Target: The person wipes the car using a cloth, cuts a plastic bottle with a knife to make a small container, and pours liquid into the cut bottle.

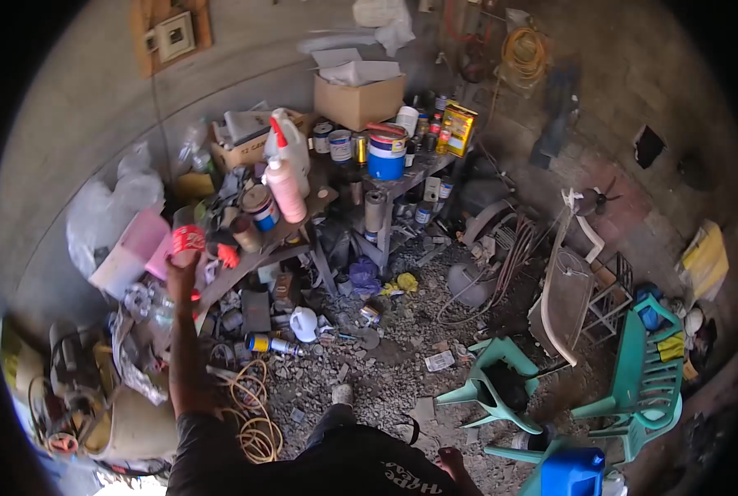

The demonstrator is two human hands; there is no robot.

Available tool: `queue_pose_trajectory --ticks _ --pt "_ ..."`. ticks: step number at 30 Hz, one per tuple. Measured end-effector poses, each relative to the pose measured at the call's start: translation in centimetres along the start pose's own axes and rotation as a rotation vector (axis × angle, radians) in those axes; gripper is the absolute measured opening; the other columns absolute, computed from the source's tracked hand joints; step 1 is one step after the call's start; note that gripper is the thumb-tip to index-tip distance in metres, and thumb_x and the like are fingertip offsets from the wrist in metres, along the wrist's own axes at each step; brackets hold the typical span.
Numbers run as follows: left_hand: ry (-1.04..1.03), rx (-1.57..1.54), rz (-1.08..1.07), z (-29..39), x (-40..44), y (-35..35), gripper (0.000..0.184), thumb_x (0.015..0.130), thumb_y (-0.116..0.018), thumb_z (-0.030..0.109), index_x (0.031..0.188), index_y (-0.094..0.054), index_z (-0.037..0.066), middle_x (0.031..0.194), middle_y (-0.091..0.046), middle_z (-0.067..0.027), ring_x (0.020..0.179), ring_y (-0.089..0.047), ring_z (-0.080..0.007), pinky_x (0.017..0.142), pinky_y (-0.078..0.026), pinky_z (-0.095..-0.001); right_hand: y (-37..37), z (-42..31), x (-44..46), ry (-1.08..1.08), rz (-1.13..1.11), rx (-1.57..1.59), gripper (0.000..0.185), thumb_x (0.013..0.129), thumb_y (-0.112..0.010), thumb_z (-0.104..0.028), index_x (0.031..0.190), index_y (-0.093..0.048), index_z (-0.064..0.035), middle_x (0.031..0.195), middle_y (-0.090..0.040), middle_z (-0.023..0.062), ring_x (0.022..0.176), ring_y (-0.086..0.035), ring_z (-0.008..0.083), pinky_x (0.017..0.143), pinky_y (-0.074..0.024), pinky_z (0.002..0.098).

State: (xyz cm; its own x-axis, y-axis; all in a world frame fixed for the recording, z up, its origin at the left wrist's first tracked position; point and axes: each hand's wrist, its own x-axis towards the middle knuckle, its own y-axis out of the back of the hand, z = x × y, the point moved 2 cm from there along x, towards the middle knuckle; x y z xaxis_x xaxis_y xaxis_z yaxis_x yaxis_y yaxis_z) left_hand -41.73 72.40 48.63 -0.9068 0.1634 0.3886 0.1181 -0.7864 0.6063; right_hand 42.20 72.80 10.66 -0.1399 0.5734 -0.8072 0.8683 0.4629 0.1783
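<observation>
My left hand (182, 271) reaches out over the left end of the cluttered workbench (235, 279). Its fingers are wrapped round the lower part of a clear bottle with a red label (189, 238), held roughly upright. Close to it are a pink plastic container (142, 240), a red-orange object (228, 255) and an open paint can (260, 207). A pink bottle with a red nozzle (285, 190) stands further right on the bench. My right hand (450, 460) hangs low beside my body, small and dim; its fingers are not clear enough to read.
Paint cans, a blue can (387, 157) and a cardboard box (359, 101) crowd the bench's far part. Green plastic chairs (497, 376) and a blue jug (573, 473) stand to the right. A coiled hose (252, 417) and a white jug (304, 324) lie on the gravel floor.
</observation>
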Motion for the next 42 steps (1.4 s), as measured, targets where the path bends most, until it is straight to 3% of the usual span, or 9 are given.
queue_pose_trajectory --ticks 6,7,9,14,21,25,32,37,42 --pt "-0.532 -0.012 -0.341 -6.6 19.5 -6.5 0.095 0.087 -0.066 0.046 0.148 -0.014 -0.005 0.145 -0.035 -0.0279 0.125 -0.047 -0.0333 0.102 -0.038 -0.0380 -5.9 -12.4 4.0 0.105 0.087 0.254 0.012 0.090 -0.055 -0.011 0.083 -0.063 -0.0045 0.074 -0.064 0.0089 0.056 -0.060 0.0185 0.050 -0.0496 0.0304" --pt "-0.535 -0.020 -0.339 -4.7 19.5 -7.2 0.095 0.087 -0.066 0.046 0.148 -0.014 -0.005 0.145 -0.035 -0.0279 0.125 -0.047 -0.0333 0.102 -0.038 -0.0380 -6.4 -13.9 4.0 0.624 0.242 -0.400 0.012 0.089 -0.056 -0.013 0.085 -0.066 -0.0067 0.077 -0.067 0.0061 0.058 -0.062 0.0168 0.056 -0.0518 0.0310" --pt "0.004 -0.565 -0.177 -3.4 20.3 -8.6 0.086 0.092 -0.062 0.039 0.150 -0.014 -0.003 0.145 -0.037 -0.0243 0.128 -0.043 -0.0313 0.105 -0.035 -0.0378 -7.0 -14.2 7.1 0.585 0.341 -0.449 0.012 0.088 -0.058 -0.014 0.085 -0.067 -0.0076 0.078 -0.068 0.0059 0.059 -0.063 0.0162 0.059 -0.0523 0.0311" --pt "-0.094 -0.541 0.092 1.7 12.1 -7.3 0.057 0.095 -0.060 0.032 0.142 -0.039 0.007 0.114 -0.058 -0.0111 0.095 -0.055 -0.0177 0.082 -0.045 -0.0306 -5.6 -20.8 11.6 0.486 0.564 -0.443 0.026 0.085 -0.064 -0.032 0.087 -0.070 -0.0060 0.076 -0.070 0.0112 0.074 -0.069 0.0235 0.066 -0.0521 0.0367" --pt "-0.333 -0.559 0.083 6.9 -0.2 -8.9 0.025 0.096 -0.054 0.011 0.113 -0.052 -0.009 0.105 -0.059 -0.0130 0.095 -0.054 -0.0191 0.088 -0.043 -0.0325 5.2 -53.8 26.1 0.848 1.008 -1.119 0.032 0.092 -0.052 -0.030 0.078 -0.065 -0.0047 0.068 -0.064 0.0137 0.061 -0.063 0.0288 0.056 -0.0470 0.0426" --pt "-0.232 -0.564 -0.336 14.2 -8.6 -17.7 0.024 0.086 -0.063 0.016 0.100 -0.058 -0.003 0.077 -0.055 -0.0053 0.070 -0.051 -0.0146 0.069 -0.042 -0.0289 8.3 -81.2 31.8 1.311 0.862 -0.279 0.046 0.091 -0.055 -0.046 0.077 -0.064 -0.0031 0.070 -0.062 0.0111 0.062 -0.059 0.0250 0.060 -0.0435 0.0417" --pt "-0.219 -0.391 -0.771 28.9 -12.5 -31.3 0.029 0.075 -0.072 0.002 0.103 -0.063 0.004 0.065 -0.061 -0.0041 0.055 -0.055 -0.0081 0.051 -0.042 -0.0238 8.1 -111.1 45.6 0.924 0.957 0.002 0.071 0.066 -0.080 -0.049 0.111 -0.059 0.0025 0.103 -0.064 0.0209 0.097 -0.062 0.0367 0.088 -0.0490 0.0427" --pt "0.224 -0.437 -0.759 35.0 -11.5 -33.0 0.023 0.085 -0.066 0.005 0.108 -0.064 0.000 0.064 -0.052 0.0020 0.060 -0.044 -0.0046 0.051 -0.033 -0.0223 7.4 -118.8 51.4 0.809 1.039 -0.189 0.069 0.061 -0.084 -0.046 0.111 -0.061 -0.0036 0.104 -0.065 0.0214 0.103 -0.061 0.0371 0.089 -0.0503 0.0438" --pt "-0.106 -0.237 -0.817 33.0 -12.1 -35.9 0.025 0.085 -0.070 0.013 0.108 -0.065 0.004 0.067 -0.059 -0.0010 0.056 -0.046 -0.0093 0.051 -0.036 -0.0260 8.3 -119.9 55.3 0.760 0.946 -0.196 0.060 0.062 -0.083 -0.043 0.104 -0.062 -0.0050 0.093 -0.070 0.0161 0.087 -0.068 0.0348 0.077 -0.0545 0.0426"
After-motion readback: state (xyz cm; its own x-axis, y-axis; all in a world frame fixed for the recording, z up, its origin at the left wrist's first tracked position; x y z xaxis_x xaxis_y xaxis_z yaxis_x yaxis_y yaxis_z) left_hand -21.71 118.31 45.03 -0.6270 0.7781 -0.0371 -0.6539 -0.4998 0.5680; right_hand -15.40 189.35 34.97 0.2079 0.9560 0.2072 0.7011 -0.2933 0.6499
